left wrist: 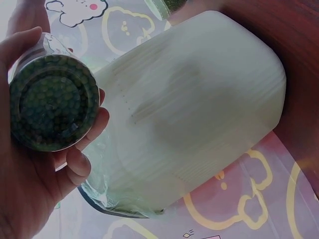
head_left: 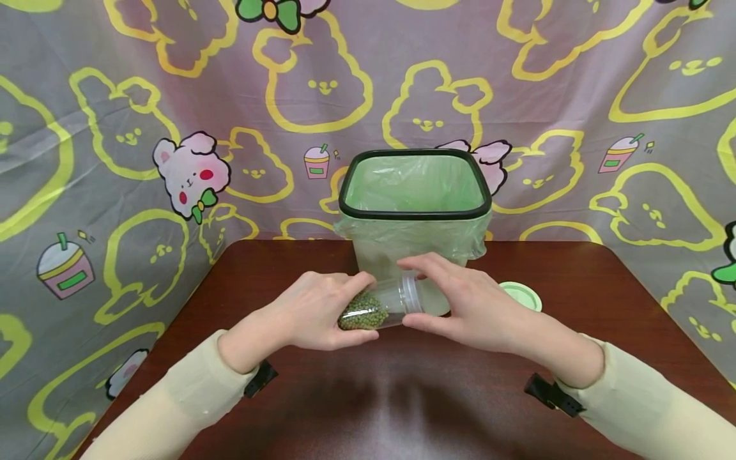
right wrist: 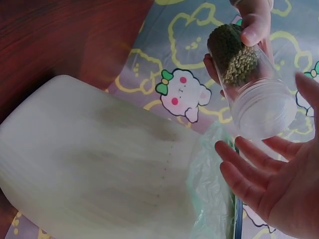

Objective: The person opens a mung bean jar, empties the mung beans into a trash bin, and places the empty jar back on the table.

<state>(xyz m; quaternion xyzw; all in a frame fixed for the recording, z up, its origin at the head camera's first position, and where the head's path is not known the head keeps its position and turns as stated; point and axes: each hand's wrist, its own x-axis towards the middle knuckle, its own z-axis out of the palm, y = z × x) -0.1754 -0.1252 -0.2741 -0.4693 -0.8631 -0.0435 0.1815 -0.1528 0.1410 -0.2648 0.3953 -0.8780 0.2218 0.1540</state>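
A clear jar [head_left: 393,300] part filled with small green beans [head_left: 363,312] lies sideways in the air, in front of a bin. My left hand [head_left: 322,310] grips its bean-filled end, thumb and fingers round the wall. In the left wrist view the jar's round base [left wrist: 55,102] faces the camera. The ridged, whitish other end [right wrist: 264,109] points to my right hand [head_left: 468,300]. That hand's fingers are spread around this end; the right wrist view shows a gap between them and the jar. Whether a cap covers that end I cannot tell.
The pale bin [head_left: 374,246], with a black rim and a light green bag, stands at the back of the brown table [head_left: 276,396]. A pale green round piece [head_left: 522,295], like a lid, lies behind my right wrist. Patterned cloth [head_left: 230,115] hangs around the table.
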